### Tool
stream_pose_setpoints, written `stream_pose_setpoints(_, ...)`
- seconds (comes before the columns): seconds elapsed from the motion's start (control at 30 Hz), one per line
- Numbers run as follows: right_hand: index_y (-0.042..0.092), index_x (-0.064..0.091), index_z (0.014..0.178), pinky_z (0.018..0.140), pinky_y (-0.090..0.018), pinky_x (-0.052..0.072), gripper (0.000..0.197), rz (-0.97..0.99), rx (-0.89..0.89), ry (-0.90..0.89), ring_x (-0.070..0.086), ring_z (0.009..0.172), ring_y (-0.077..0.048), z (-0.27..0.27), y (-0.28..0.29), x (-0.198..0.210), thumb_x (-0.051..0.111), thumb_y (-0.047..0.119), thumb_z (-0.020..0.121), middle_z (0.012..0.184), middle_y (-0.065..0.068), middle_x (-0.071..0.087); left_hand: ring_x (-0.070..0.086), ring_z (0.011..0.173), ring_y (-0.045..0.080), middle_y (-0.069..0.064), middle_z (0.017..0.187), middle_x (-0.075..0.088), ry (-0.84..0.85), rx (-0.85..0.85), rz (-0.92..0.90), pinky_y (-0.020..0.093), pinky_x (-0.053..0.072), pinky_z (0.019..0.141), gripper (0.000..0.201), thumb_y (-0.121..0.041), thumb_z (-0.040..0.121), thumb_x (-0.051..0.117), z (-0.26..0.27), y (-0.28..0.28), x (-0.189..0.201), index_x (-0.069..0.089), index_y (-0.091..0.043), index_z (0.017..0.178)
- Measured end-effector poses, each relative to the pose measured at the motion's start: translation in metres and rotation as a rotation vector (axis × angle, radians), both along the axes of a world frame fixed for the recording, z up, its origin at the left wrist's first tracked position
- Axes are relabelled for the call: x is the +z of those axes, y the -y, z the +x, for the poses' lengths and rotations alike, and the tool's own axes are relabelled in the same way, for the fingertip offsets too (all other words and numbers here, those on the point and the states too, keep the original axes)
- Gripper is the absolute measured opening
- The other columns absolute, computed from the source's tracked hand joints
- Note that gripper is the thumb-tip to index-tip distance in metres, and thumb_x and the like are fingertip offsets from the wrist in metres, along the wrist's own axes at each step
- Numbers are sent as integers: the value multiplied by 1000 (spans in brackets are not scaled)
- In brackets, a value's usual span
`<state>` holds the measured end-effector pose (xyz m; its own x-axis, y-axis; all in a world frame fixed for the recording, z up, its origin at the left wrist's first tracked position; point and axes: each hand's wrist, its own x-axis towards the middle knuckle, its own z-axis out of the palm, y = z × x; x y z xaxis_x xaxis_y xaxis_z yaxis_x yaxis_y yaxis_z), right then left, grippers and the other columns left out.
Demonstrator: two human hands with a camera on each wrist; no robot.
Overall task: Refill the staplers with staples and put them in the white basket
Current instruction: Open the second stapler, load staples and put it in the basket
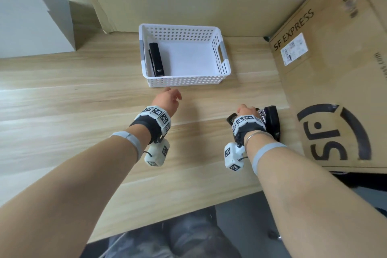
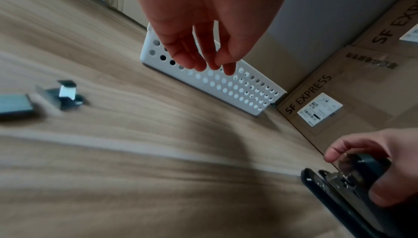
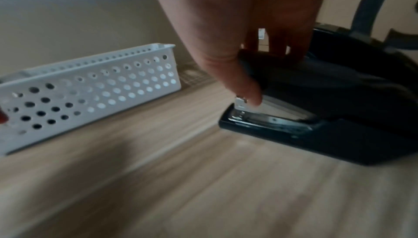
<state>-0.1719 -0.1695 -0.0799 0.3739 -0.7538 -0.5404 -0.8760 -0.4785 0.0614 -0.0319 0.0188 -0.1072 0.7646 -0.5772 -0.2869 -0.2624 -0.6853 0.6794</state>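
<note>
Right hand (image 3: 244, 59) grips black stapler (image 3: 316, 116) on table (image 1: 83, 100) beside cardboard box (image 1: 335, 90), thumb at magazine front. Left hand (image 1: 167, 98) empty, fingers relaxed, near white basket (image 1: 227, 69); one stapler (image 1: 156, 58) already inside. You: steady base, confirm magazine latched, then lift clear of rim.

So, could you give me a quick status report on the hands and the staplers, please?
Left hand open, empty, short of white basket. Right hand grips black stapler on table. One stapler already in basket. Nothing in the way.

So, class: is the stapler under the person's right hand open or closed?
Open. The stapler has its black top raised off the metal staple rail while the right hand grips that top; the base rests on the table.
</note>
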Motion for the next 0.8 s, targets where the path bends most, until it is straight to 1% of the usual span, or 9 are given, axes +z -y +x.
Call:
stream_pose_setpoints(0.1, 5, 53, 122, 92, -37, 46, 32, -3, 50, 1, 56, 110, -36, -1, 1, 3, 54, 10, 90, 125, -21, 56, 58, 101, 29, 14, 113, 57, -15, -33, 29, 28, 44, 85, 29, 3, 84, 43, -9, -5, -6, 64, -9, 101)
stream_pose_setpoints(0.17, 7, 61, 111, 82, -32, 44, 24, 9, 21, 42, 59, 90, -31, 2, -4, 11, 50, 15, 91, 119, -17, 61, 58, 102, 29, 14, 115, 56, -29, -79, 64, 30, 45, 88, 28, 1, 84, 47, -11, -9, -10, 63, -9, 104)
stream_pose_setpoints(0.2, 7, 63, 109, 79, -30, 43, 23, 9, 57, 65, 58, 86, -30, 6, -8, 14, 50, 13, 91, 115, -15, 62, 57, 103, 29, 14, 116, 55, -40, -104, 91, 32, 45, 89, 27, -1, 84, 49, -10, -12, -11, 61, -9, 107)
stream_pose_setpoints(0.27, 7, 64, 109, 75, -27, 42, 24, 89, 152, 185, 59, 90, -28, 20, -23, 17, 54, 1, 88, 105, -12, 62, 56, 105, 30, 14, 119, 54, -64, -144, 142, 34, 46, 91, 29, -7, 84, 56, -9, -18, -12, 58, -12, 112)
stream_pose_setpoints(0.33, 15, 64, 109, 74, -24, 42, 32, 138, 276, 256, 59, 89, -26, 35, -41, 21, 57, -4, 84, 109, -10, 65, 55, 108, 30, 13, 122, 52, -82, -157, 176, 36, 46, 93, 38, -12, 81, 63, -7, -24, -12, 54, -14, 119)
stream_pose_setpoints(0.4, 21, 64, 109, 75, -25, 44, 38, 176, 409, 282, 63, 96, -27, 49, -61, 23, 58, -5, 82, 110, -9, 67, 54, 110, 29, 12, 125, 51, -87, -152, 197, 37, 45, 96, 50, -17, 78, 69, -6, -30, -11, 50, -16, 124)
stream_pose_setpoints(0.47, 23, 63, 109, 77, -28, 49, 43, 212, 504, 270, 63, 101, -27, 61, -79, 25, 59, -7, 80, 111, -6, 67, 52, 113, 29, 12, 126, 51, -84, -145, 208, 38, 44, 99, 55, -20, 76, 71, -4, -37, -11, 49, -17, 127)
stream_pose_setpoints(0.6, 25, 61, 115, 76, -28, 47, 47, 246, 658, 217, 60, 106, -26, 73, -105, 21, 59, -7, 80, 116, -3, 64, 47, 118, 30, 10, 129, 50, -52, -186, 284, 38, 41, 101, 57, -26, 75, 72, -4, -49, -13, 50, -19, 127)
stream_pose_setpoints(0.8, 23, 56, 125, 87, -30, 46, 53, 260, 815, 143, 55, 114, -26, 77, -119, 17, 60, -4, 80, 125, -5, 58, 43, 119, 34, 11, 132, 47, -10, -270, 400, 37, 36, 103, 57, -28, 77, 70, -9, -49, -15, 48, -17, 129)
